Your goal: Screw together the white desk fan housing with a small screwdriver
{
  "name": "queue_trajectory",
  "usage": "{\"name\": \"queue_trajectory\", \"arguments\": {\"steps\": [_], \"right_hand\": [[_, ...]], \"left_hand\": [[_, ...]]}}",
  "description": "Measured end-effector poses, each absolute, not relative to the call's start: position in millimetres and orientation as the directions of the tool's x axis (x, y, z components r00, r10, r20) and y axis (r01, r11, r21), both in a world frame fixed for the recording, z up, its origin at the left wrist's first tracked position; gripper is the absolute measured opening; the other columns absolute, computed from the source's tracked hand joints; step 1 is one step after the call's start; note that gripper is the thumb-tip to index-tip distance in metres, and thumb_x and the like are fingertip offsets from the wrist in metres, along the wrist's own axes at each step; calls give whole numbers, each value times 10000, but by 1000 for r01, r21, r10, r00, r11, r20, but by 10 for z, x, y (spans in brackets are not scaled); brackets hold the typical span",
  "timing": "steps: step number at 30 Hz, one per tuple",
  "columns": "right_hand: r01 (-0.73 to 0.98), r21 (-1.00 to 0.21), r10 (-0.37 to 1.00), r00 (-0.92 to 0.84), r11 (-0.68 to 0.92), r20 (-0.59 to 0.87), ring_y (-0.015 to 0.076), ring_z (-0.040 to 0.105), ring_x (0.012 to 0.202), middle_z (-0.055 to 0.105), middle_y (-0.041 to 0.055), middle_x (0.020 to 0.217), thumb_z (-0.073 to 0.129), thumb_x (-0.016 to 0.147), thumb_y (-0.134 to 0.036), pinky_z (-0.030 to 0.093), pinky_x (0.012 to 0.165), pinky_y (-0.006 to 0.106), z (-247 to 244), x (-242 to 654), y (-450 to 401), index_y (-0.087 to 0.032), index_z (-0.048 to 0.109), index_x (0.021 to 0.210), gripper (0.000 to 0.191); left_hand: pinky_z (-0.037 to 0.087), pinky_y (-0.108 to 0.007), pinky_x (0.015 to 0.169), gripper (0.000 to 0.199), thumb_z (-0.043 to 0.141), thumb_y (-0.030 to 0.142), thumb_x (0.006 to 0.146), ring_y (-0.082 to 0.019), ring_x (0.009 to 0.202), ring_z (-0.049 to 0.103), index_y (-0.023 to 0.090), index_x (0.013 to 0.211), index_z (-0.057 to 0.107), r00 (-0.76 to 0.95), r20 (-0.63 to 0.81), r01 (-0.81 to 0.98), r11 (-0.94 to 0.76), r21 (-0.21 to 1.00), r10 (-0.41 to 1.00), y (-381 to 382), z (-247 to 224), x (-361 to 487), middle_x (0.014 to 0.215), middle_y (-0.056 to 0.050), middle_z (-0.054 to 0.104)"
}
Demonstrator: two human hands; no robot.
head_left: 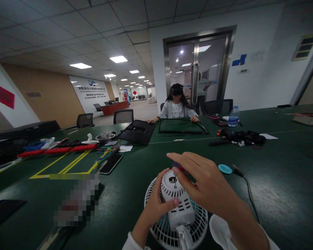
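A white fan (181,213) lies grille-down on the green table, its slotted motor housing facing up. My left hand (158,201) is wrapped around the side of that housing, thumb and fingers on either side. My right hand (200,173) grips a screwdriver (175,182) from above; its thin metal shaft reaches down to the top of the housing near a dark opening. Most of the dark handle is hidden by my fingers. The screw under the tip, if any, is too small to see. A white rounded part (219,229) is partly hidden beneath my right forearm.
A turquoise disc (225,169) and a plug with a cord (238,171) lie to the right. On the left are a phone (111,164), coloured wires (104,154) and a metal bowl (105,137). Across the table a person (176,104) handles a black frame (182,131).
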State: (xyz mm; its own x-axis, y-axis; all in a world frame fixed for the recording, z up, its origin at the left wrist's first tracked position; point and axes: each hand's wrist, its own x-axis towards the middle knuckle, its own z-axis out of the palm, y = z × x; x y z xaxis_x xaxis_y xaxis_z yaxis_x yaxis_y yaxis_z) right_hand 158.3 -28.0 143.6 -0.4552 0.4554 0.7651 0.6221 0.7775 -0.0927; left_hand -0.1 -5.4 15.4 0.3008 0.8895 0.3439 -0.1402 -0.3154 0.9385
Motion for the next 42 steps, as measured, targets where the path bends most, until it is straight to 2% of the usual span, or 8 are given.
{"name": "queue_trajectory", "arguments": {"steps": [6, 15, 19, 22, 27, 34, 42], "right_hand": [[588, -113, 409, -399, 801, 821, 156, 589, 693, 642, 52, 760, 434, 839, -131, 451, 629, 270, 1430, 1562, -247, -135, 566, 911, 150], [613, -48, 302, -318, 789, 899, 111, 533, 552, 576, 3, 617, 450, 796, -134, 406, 544, 227, 1404, 1520, -185, -157, 539, 792, 92], [627, -71, 328, -303, 776, 895, 95, 495, 505, 534, -24, 589, 481, 816, -157, 390, 521, 216, 1382, 1509, -166, -148, 552, 853, 80], [584, -167, 416, -323, 794, 850, 78, 470, 480, 509, -42, 578, 509, 829, -182, 375, 489, 196, 1387, 1529, -179, -148, 556, 871, 72], [483, -281, 498, -412, 829, 763, 74, 523, 537, 569, -28, 676, 481, 842, -167, 401, 515, 178, 1422, 1589, -227, -169, 546, 971, 145], [512, -281, 520, -413, 811, 748, 76, 524, 522, 604, -25, 674, 497, 844, -145, 396, 515, 181, 1464, 1616, -256, -157, 561, 962, 136], [523, -312, 535, -356, 793, 766, 131, 596, 804, 642, 46, 886, 516, 841, -142, 464, 715, 237, 1473, 1637, -229, -163, 593, 942, 129]], "left_hand": [[301, -399, 1054, 776, 727, 368, 654, -290, 1229, 407, 218, 1309, 338, 300, 340, -152, -307, 940, 891, -61, 168, 4, 1324, -80, 444], [284, -426, 1057, 805, 724, 405, 649, -310, 1225, 400, 202, 1322, 333, 299, 360, -107, -343, 933, 884, -38, 123, -15, 1325, -98, 431], [294, -409, 1053, 773, 727, 362, 655, -301, 1227, 407, 211, 1307, 339, 297, 365, -139, -339, 931, 882, -40, 131, -4, 1323, -91, 445], [307, -399, 1047, 741, 726, 332, 660, -292, 1216, 425, 220, 1291, 354, 306, 377, -175, -338, 925, 874, -49, 153, 5, 1300, -81, 472], [315, -387, 1047, 745, 724, 312, 667, -286, 1245, 400, 239, 1303, 342, 312, 380, -192, -334, 923, 871, -43, 159, 15, 1337, -74, 443], [313, -403, 1046, 765, 731, 329, 659, -293, 1233, 408, 218, 1300, 328, 315, 365, -193, -318, 928, 876, -47, 130, 8, 1327, -90, 440], [286, -409, 1059, 764, 731, 333, 656, -296, 1245, 387, 210, 1299, 336, 300, 376, -179, -336, 925, 877, -54, 152, 16, 1331, -95, 432]]}}
